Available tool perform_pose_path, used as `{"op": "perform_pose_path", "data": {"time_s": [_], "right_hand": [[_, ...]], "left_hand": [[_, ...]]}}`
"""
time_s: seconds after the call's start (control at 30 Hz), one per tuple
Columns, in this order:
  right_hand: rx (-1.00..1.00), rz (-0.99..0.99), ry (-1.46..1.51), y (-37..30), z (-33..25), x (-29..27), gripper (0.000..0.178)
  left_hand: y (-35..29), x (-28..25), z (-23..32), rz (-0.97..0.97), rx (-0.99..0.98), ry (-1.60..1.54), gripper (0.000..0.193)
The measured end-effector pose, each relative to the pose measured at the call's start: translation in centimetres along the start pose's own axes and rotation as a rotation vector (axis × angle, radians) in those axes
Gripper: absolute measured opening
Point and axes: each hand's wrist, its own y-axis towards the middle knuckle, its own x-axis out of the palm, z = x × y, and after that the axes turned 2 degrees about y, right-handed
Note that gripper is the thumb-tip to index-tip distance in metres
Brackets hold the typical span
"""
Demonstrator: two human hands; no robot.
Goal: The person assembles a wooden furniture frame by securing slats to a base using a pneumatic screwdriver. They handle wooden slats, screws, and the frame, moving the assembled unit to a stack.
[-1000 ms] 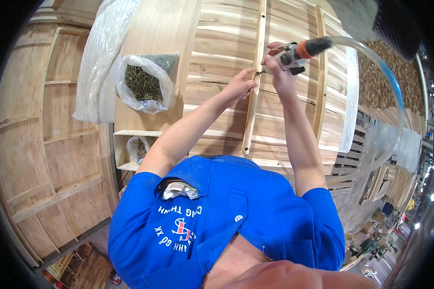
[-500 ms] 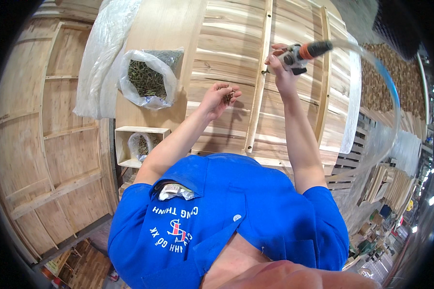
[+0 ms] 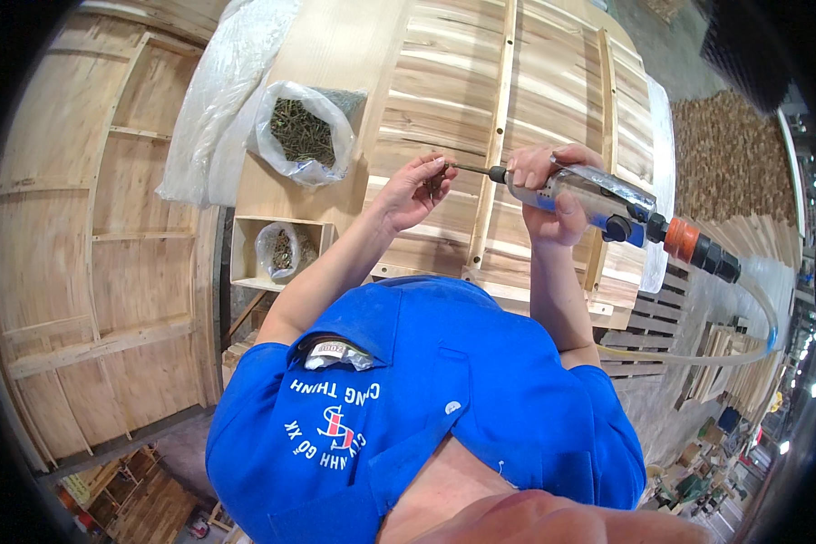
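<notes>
My right hand (image 3: 553,195) is wrapped around a pneumatic screwdriver (image 3: 618,201), held sideways over the wooden panel. Its long bit (image 3: 473,169) points left and meets the fingertips of my left hand (image 3: 408,196). Those fingers are curled around several screws (image 3: 436,185), with thumb and forefinger pinched at the bit's tip. Whether a screw sits on the tip is too small to tell. Below both hands lies the slatted wooden panel (image 3: 431,109), with a pre-drilled batten (image 3: 502,82) running across it under the bit.
Left of the panel stands an open plastic bag (image 3: 343,136) of long screws. Nearer is a wooden box (image 3: 244,247) with a smaller bag (image 3: 270,254) inside. A second batten (image 3: 607,72) crosses the panel further right. An air hose (image 3: 769,313) loops from the screwdriver at the right.
My right hand has swung the screwdriver from over the batten to a sideways position, its bit now at my left fingertips. The left hand still holds the screws, nearly in place.
</notes>
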Motion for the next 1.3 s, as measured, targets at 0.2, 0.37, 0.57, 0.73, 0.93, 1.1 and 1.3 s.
{"op": "perform_pose_path", "data": {"time_s": [0.2, 0.37, 0.57, 0.73, 0.93, 1.1, 1.3], "right_hand": [[-0.037, -0.018, 0.059, -2.9, -3.1, 3.2, 0.045], [-0.081, -0.054, 0.057, -5.0, -4.8, 5.7, 0.044], [-0.118, -0.096, 0.075, -7.0, -6.1, 7.6, 0.044], [-0.132, -0.099, 0.018, -8.1, -6.8, 8.6, 0.042], [-0.181, -0.154, -0.011, -8.6, -7.7, 10.2, 0.041], [-0.153, -0.16, 0.068, -8.9, -8.4, 10.5, 0.042], [-0.21, -0.151, 0.02, -9.4, -8.2, 10.8, 0.042]], "left_hand": [[-6.0, 0.7, -1.3, -0.074, 0.051, 0.006, 0.013], [-9.7, 1.2, -2.4, -0.058, 0.109, 0.067, 0.013], [-12.4, 1.0, -3.4, -0.044, 0.177, 0.108, 0.012], [-14.3, 1.3, -4.2, -0.022, 0.218, 0.091, 0.013], [-16.2, 1.3, -4.6, -0.081, 0.244, 0.042, 0.022], [-17.6, 0.5, -4.2, -0.108, 0.183, 0.133, 0.026], [-18.8, -1.7, -4.6, -0.142, 0.091, 0.288, 0.024]]}}
